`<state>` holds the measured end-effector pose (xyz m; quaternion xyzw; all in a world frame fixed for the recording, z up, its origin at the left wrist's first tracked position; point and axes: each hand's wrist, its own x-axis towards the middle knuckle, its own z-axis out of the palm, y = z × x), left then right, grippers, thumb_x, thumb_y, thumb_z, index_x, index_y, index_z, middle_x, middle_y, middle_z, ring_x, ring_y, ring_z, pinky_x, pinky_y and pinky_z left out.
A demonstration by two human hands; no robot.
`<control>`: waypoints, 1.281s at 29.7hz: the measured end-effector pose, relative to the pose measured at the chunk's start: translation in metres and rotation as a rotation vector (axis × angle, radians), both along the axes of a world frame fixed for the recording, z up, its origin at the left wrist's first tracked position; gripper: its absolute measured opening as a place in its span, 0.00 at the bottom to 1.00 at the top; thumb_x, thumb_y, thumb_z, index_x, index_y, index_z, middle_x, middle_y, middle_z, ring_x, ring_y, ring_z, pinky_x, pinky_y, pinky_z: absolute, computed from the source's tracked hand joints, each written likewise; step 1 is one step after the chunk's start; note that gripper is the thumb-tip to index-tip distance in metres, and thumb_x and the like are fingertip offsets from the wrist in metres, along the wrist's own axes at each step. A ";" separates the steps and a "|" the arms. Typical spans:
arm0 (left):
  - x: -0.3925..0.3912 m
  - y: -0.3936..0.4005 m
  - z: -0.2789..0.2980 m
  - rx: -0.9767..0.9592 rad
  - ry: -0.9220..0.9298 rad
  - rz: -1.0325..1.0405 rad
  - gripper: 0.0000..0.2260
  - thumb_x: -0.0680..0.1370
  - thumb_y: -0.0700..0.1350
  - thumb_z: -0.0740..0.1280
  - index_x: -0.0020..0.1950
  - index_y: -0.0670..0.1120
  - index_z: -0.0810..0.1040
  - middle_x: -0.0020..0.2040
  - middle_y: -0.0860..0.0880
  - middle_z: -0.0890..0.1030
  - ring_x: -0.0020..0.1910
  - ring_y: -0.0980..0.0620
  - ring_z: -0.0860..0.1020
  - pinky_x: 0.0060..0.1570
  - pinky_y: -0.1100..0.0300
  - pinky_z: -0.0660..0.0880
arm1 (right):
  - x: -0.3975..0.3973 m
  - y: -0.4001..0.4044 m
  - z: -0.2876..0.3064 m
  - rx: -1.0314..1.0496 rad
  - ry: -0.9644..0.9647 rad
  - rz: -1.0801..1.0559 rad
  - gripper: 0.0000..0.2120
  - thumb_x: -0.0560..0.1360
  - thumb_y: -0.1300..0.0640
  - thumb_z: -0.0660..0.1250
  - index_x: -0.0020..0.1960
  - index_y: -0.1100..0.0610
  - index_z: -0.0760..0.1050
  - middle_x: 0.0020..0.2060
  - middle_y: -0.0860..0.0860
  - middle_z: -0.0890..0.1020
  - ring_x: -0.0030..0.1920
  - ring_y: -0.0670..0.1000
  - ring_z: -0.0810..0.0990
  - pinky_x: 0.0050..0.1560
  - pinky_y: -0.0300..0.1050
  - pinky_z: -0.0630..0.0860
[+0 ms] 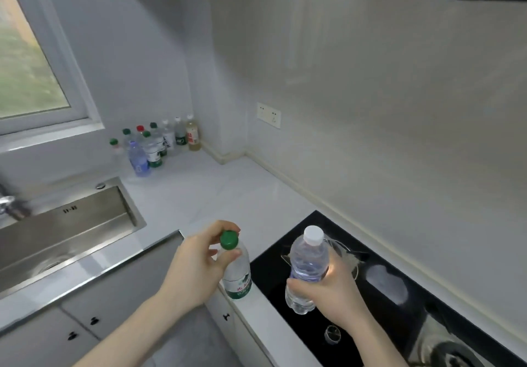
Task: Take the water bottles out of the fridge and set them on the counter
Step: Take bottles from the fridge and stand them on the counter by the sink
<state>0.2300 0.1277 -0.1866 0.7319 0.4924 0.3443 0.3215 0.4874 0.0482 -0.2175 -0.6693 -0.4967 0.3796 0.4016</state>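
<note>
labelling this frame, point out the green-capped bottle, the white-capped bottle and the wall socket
green-capped bottle (237,279): head view, on its label below the left hand
white-capped bottle (309,258): head view, on its clear upper body
wall socket (268,115): head view, middle of its plate

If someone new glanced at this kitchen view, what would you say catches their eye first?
Two hands in the foreground, each holding a bottle: the left hand pinches a green-capped bottle near its cap, and the right hand grips a white-capped bottle above the black cooktop. Next comes the cluster of bottles standing in the far corner of the white counter, below the window.
</note>
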 end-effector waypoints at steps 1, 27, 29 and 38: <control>-0.007 0.003 0.000 -0.009 -0.001 0.037 0.15 0.77 0.43 0.75 0.55 0.62 0.77 0.52 0.62 0.83 0.50 0.59 0.82 0.53 0.52 0.81 | -0.004 0.011 -0.002 0.000 0.001 0.024 0.19 0.67 0.60 0.78 0.54 0.49 0.76 0.41 0.49 0.85 0.43 0.48 0.85 0.47 0.47 0.82; -0.222 0.228 -0.011 0.014 0.108 0.209 0.15 0.75 0.47 0.76 0.54 0.64 0.76 0.47 0.65 0.83 0.49 0.63 0.80 0.52 0.61 0.79 | -0.223 0.282 -0.014 0.099 -0.028 0.168 0.22 0.65 0.61 0.83 0.54 0.48 0.78 0.46 0.40 0.85 0.46 0.41 0.84 0.43 0.32 0.77; -0.230 0.248 -0.010 0.015 0.166 0.215 0.14 0.76 0.49 0.76 0.54 0.65 0.75 0.47 0.65 0.82 0.45 0.62 0.80 0.49 0.62 0.77 | -0.235 0.296 -0.012 0.099 -0.003 0.159 0.25 0.66 0.62 0.82 0.56 0.47 0.77 0.47 0.36 0.84 0.49 0.38 0.84 0.44 0.30 0.76; -0.258 0.343 -0.013 0.004 0.265 0.188 0.14 0.76 0.53 0.76 0.58 0.62 0.75 0.51 0.61 0.82 0.50 0.53 0.81 0.52 0.51 0.81 | -0.264 0.377 -0.017 0.079 -0.019 0.120 0.27 0.65 0.59 0.83 0.57 0.44 0.77 0.47 0.39 0.85 0.49 0.37 0.83 0.47 0.33 0.76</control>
